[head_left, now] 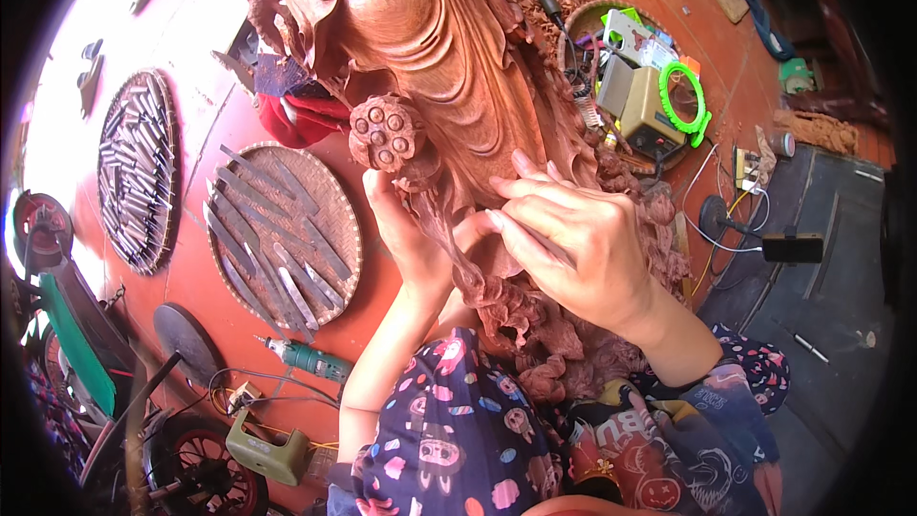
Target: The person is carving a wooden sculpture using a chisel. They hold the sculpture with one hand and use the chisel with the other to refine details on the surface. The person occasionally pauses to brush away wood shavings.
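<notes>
A large reddish-brown wooden carving point(430, 57) with flowing robe folds leans up in front of me. On its left side a carved lotus pod point(385, 132) with several round seeds rises from a stem. My left hand point(413, 239) wraps around that stem just below the pod, thumb up on the left and a finger showing on the right. Over the lower folds, my right hand point(578, 244) is bent with its fingers drawn together, tips close to my left finger. Whatever its fingertips may hold is hidden.
Left lie a round woven tray of flat files point(277, 239), another tray of metal chisels point(138, 172) and a green rotary tool point(304, 358). A basket at right carries a beige power box point(652, 100) and green ring point(681, 105). A phone point(793, 247) sits on a stand.
</notes>
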Demonstrator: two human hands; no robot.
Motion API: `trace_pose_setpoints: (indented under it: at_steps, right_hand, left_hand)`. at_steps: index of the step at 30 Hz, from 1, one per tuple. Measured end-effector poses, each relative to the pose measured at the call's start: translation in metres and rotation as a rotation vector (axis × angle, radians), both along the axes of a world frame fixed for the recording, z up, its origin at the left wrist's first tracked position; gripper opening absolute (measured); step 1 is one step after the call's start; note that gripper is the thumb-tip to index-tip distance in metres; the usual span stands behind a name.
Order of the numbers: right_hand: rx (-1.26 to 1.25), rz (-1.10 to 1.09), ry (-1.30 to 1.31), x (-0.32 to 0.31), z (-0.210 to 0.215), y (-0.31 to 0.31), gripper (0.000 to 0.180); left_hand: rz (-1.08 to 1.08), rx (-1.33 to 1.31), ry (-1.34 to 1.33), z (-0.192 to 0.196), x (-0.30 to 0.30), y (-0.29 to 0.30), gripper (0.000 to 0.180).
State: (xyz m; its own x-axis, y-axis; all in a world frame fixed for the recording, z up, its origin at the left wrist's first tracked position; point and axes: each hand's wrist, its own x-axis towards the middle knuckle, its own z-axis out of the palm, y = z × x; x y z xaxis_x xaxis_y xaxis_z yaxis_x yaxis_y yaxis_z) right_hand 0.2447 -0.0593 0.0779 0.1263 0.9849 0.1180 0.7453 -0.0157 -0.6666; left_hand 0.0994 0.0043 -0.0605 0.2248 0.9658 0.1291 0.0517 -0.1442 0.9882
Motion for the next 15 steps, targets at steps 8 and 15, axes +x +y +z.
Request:
trace_pose_setpoints:
  at_steps: [8, 15]
  right_hand:
    - [0.041, 0.031, -0.048, 0.0, -0.004, -0.003, 0.013]
    - [0.048, 0.051, -0.045, 0.001, -0.003, -0.004, 0.012]
  left_hand:
    - [0.001, 0.182, 0.117, -0.006, -0.002, -0.006, 0.121]
    - [-0.1, 0.297, 0.221, 0.01, -0.004, -0.005, 0.115]
